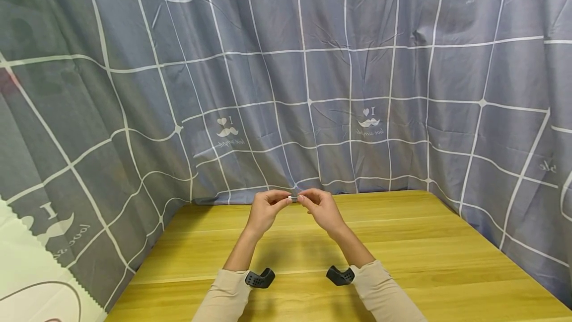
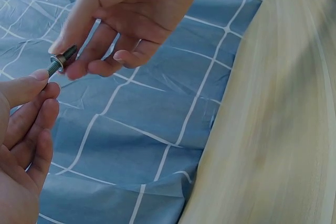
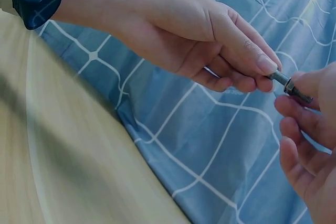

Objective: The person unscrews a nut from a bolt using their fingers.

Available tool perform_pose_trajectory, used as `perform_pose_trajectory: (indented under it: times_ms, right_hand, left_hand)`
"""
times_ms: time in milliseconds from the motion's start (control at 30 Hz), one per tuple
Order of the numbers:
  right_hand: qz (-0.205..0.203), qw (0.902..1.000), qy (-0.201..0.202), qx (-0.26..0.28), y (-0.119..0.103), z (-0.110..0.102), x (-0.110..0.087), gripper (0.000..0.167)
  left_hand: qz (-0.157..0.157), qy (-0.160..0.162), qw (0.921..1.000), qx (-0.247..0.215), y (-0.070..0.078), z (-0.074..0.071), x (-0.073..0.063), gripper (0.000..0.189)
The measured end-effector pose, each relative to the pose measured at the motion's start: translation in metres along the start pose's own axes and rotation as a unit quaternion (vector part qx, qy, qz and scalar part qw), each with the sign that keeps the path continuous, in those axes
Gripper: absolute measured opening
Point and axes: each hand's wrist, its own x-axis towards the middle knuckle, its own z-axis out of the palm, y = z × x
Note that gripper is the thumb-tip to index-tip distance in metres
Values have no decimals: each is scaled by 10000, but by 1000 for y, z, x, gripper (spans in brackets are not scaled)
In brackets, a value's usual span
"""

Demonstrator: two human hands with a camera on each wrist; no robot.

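Threaded bolt [image 3: 281,78], likely light and rigid, best held by its shank: left hand [image 1: 265,208] is pinching its left end, right hand [image 1: 322,211] its ring [image 3: 289,86].

Left hand [image 1: 264,210] and right hand [image 1: 322,210] pinch, close together

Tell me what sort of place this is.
Probably an indoor spot curtained off for recording: a grid-patterned curtain hangs behind a wood-grain table, and a black device, perhaps a camera, is worn on each wrist.
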Motion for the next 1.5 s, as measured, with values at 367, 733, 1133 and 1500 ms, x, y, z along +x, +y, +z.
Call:
perform_pose_trajectory:
  times_ms: [367, 733, 1133, 1500]
  right_hand:
    - [-12, 9998, -207, 37, 2, 0, 1, 25]
    - [-227, 9995, -52, 197, 2, -1, 1, 22]
    - [-368, 9993, 36, -33, 0, 0, 0, 14]
    - [-137, 9997, 126, 168, 3, 0, 2, 14]
  left_hand:
    - [8, -25, 10000, -68, 0, 1, 0, 13]
    - [35, -61, 9999, -93, 0, 0, 0, 12]
    - [25, -28, 9999, -94, -1, 0, 0, 12]
    - [29, -21, 10000, -27, -1, 0, 1, 12]
